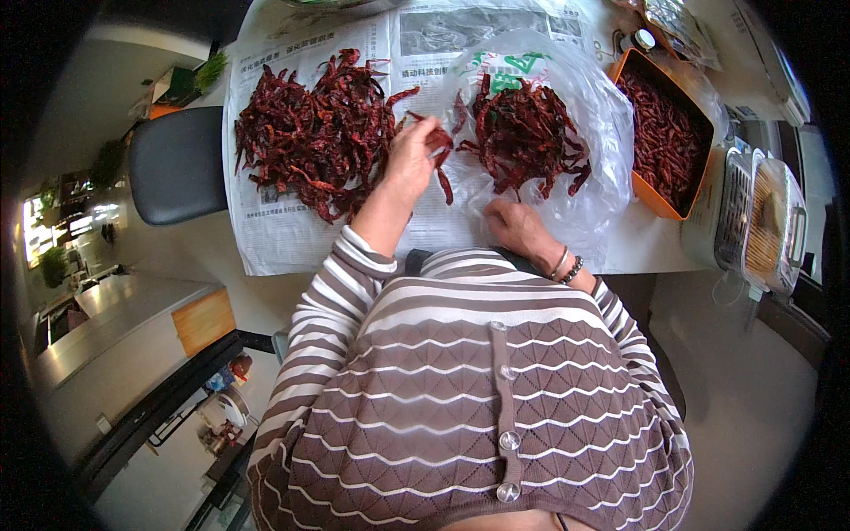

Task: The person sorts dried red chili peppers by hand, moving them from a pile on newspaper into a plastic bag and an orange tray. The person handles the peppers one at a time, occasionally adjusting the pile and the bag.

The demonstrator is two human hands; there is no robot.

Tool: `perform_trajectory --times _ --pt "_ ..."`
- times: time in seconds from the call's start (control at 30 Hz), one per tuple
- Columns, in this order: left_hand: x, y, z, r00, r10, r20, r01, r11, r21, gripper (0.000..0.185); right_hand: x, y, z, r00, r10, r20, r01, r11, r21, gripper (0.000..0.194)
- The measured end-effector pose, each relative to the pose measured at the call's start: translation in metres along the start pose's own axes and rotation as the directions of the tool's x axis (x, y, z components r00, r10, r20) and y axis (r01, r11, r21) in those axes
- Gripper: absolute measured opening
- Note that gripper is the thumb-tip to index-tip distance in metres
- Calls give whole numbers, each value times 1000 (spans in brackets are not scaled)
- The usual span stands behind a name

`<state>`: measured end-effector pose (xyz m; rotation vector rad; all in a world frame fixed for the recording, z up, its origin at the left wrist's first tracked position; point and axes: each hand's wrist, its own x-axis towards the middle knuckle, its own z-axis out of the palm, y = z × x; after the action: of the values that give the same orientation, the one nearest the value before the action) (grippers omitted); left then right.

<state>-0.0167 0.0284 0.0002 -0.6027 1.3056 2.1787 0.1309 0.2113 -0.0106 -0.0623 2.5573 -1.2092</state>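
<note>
My left hand (413, 154) holds a few dried red chili peppers (443, 179) over the newspaper (425, 239), between two piles. To its left lies a large pile of dried chilies (319, 133), spread on the newspaper. A smaller chili pile (524, 136) rests on a clear plastic bag (607, 133) with green and red print. My right hand (521, 229) is curled at the bag's near edge, below that pile; its fingertips are hidden, so I cannot tell what they hold.
An orange box (664, 208) full of dried chilies stands right of the bag. Beyond it are a small white-capped bottle (643, 40) and plastic packets (684, 33). A clear-lidded container (770, 226) is at the right edge. A dark chair (176, 166) stands against the table's left side.
</note>
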Motion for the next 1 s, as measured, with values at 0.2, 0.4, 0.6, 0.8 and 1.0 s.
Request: perform_trajectory --times 0.2,0.4,0.6,0.8,1.0 --pt "-17 -4 54 995 -24 101 3 978 209 19 1 4 3 1000 3 -12 -3 1000 11 18" --pt "-8 -21 92 990 -51 128 47 998 37 20 2 4 4 1000 30 -4 -30 999 -27 18" --pt "-6 -44 108 929 -133 345 153 988 -30 25 4 19 13 1000 -19 -13 19 1000 13 17" --pt "-22 -44 82 950 -90 300 -3 955 298 41 4 17 13 998 -33 -55 35 999 21 16" --pt "-28 -21 10 974 47 221 -207 582 786 32 4 17 10 1000 -1 -15 1 1000 29 16"
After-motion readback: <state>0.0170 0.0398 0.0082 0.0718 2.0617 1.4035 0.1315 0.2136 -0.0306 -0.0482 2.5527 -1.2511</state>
